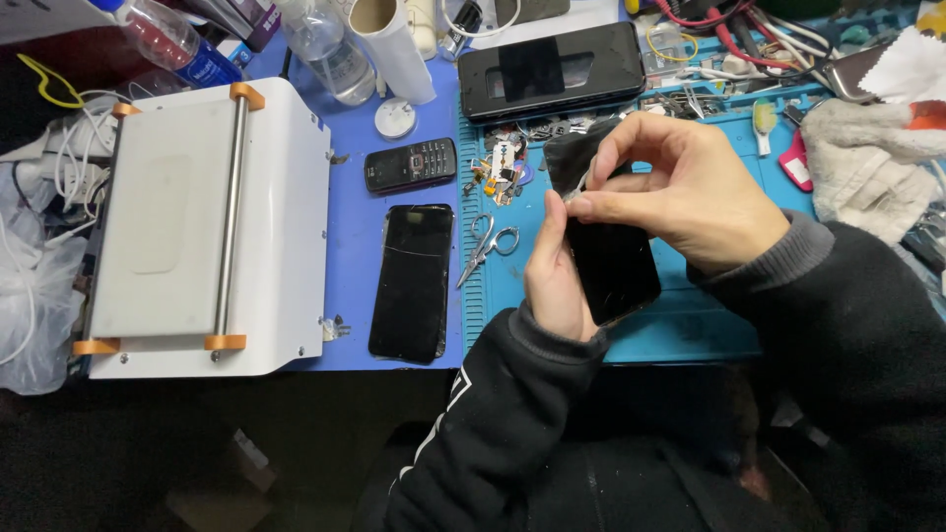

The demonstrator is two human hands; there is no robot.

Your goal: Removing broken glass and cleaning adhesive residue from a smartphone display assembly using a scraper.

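Note:
My left hand [554, 274] grips a black smartphone [616, 271] from its left side, holding it tilted above the teal work mat [690, 335]. My right hand [680, 187] reaches over the phone's top end, with thumb and forefinger pinched on a thin clear film [572, 167] that lifts off the glass. Both forearms are in dark sleeves.
A white box-shaped machine [197, 227] with a steel roller bar stands at the left. A cracked black phone [412, 283], small keypad phone [410, 165], scissors [485, 246], a large black phone [552, 69], bottles [330, 44], cables and cloths [867, 158] crowd the blue table.

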